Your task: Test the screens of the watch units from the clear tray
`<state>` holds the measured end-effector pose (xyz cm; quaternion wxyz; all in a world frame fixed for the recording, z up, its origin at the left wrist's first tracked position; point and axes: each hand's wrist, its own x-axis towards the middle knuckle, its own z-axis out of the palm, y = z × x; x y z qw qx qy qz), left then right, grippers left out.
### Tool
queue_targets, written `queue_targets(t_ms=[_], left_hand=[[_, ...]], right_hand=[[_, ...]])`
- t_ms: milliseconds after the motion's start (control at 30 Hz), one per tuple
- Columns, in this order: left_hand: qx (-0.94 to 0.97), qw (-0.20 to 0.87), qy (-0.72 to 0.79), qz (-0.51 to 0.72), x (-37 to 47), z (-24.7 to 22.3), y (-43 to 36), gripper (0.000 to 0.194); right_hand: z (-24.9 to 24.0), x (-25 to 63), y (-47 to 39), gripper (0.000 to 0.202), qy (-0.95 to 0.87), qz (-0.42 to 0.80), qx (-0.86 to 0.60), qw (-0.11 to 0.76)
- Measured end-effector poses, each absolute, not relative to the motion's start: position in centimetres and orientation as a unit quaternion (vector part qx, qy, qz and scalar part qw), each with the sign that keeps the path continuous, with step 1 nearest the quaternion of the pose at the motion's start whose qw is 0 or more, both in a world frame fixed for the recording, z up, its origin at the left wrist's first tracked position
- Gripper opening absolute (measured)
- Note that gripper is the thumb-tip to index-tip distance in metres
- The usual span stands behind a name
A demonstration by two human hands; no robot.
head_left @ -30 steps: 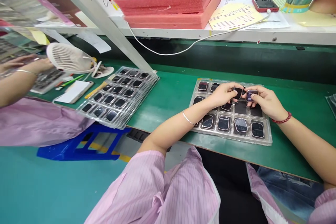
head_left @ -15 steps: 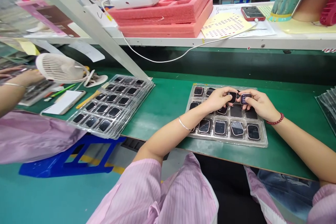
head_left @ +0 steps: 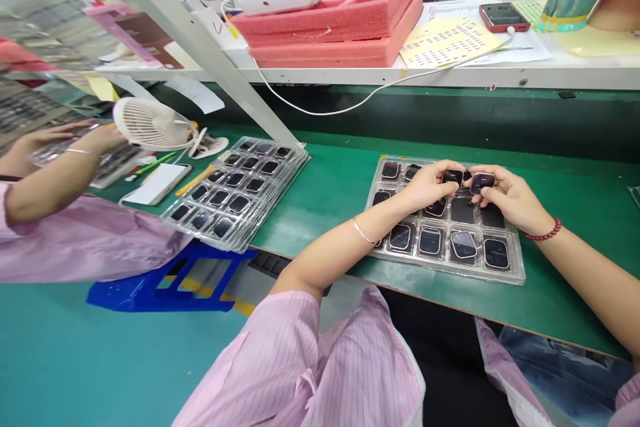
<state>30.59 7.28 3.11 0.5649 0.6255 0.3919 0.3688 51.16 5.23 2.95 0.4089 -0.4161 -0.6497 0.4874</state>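
Observation:
Above the back part of a clear plastic tray [head_left: 450, 269], my left hand [head_left: 431, 183] pinches a square smartwatch case [head_left: 453, 177] with a dark screen. My right hand [head_left: 517, 199] grips a second watch case [head_left: 483, 182] close beside it, its face tilted up. Both sets of fingers are closed on the cases. Several more dark-faced watch cases lie in the tray's square pockets, such as a front-row case [head_left: 497, 253] at the right corner. One case [head_left: 463, 245] sits askew in its pocket. My hands and left forearm hide some pockets.
Left of me stands a stack of filled trays [head_left: 235, 197], with a phone [head_left: 157, 183] and a small white fan [head_left: 153, 123] beyond. A co-worker's hand [head_left: 100, 139] is at far left. A slanted post [head_left: 220, 60] and a shelf with red foam trays [head_left: 330, 27] bound the back.
The view has turned slightly left, so things sit farther right in it. My hands keep hold of the two watch cases above the tray. More of the co-worker's arms shows.

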Motion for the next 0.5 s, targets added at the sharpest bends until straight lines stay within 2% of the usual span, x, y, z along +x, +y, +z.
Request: queue_targets(t_ms=[67,200,333,500], left_hand=[[0.619,0.564,0.394,0.379,30.62,3.14,7.25,0.035],[0.610,0.562,0.391,0.399,30.59,3.25,7.33,0.041],[0.613,0.562,0.390,0.396,30.52,3.19,7.45,0.035],[0.633,0.535,0.386,0.405,30.44,2.85,7.44,0.044]], right_hand=[[2.80,51.19,5.26,0.038,-0.654,0.487,-0.409,0.409],[2.64,51.24,5.32,0.041,-0.655,0.500,-0.390,0.410],[2.54,51.25,5.35,0.036,-0.650,0.503,-0.400,0.405],[2.49,51.23,5.35,0.042,-0.646,0.515,-0.392,0.405]])
